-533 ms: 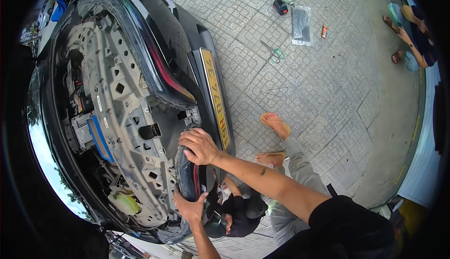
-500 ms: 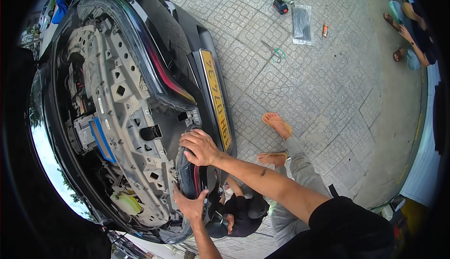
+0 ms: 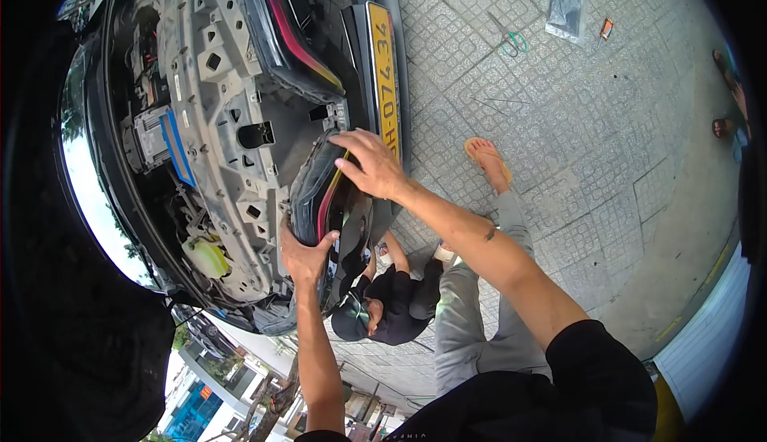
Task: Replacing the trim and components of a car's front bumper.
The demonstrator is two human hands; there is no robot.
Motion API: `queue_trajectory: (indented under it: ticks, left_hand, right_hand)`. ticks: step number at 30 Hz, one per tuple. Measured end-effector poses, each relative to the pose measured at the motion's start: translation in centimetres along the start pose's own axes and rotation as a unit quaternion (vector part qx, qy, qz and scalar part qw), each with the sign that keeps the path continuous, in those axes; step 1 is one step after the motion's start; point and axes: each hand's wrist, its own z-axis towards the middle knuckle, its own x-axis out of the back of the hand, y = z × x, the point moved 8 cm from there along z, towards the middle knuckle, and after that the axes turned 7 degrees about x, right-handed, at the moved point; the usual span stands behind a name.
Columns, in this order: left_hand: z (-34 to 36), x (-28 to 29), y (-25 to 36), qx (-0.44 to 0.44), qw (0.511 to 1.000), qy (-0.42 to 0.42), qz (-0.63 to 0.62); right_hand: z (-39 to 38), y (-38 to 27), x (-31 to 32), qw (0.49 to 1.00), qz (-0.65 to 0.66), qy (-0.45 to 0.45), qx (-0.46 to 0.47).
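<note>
The front of a black car with its bonnet up lies before me. My left hand (image 3: 306, 258) wraps round the outer part of a dark headlight (image 3: 310, 186) with a shiny red and yellow strip. Its thumb rests on the front face, and the fingers behind are partly hidden. My right hand (image 3: 373, 164) grips the inner end of the same headlight, fingers over its upper edge. A similar red and yellow strip light (image 3: 292, 38) runs along the car's other side. Between them, beside the yellow number plate (image 3: 382, 82), the body structure lies bare.
A person in black with a cap (image 3: 350, 320) crouches close by the bumper below my hands. Green-handled scissors (image 3: 513, 42), a clear plastic packet (image 3: 567, 9) and a small orange item (image 3: 606, 28) lie on the paving. Another person's feet (image 3: 723, 129) show at the far right.
My view has shifted, so the car and hands sit higher in the picture. Both hands stay on the headlight; more of its coloured strip shows. The crouching person has come more into view.
</note>
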Motion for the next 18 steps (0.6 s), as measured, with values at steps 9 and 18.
queue_trajectory:
  ticks: [9, 18]
  left_hand:
    - [0.4, -4.5, -3.0, 0.026, 0.983, -0.065, -0.168]
    - [0.2, -3.0, -4.4, 0.041, 0.994, -0.014, -0.105]
  right_hand:
    - [-43.9, 19.1, 44.2, 0.825, -0.286, -0.01, -0.486]
    - [-54.0, 8.7, 60.9, 0.739, -0.491, -0.155, -0.434]
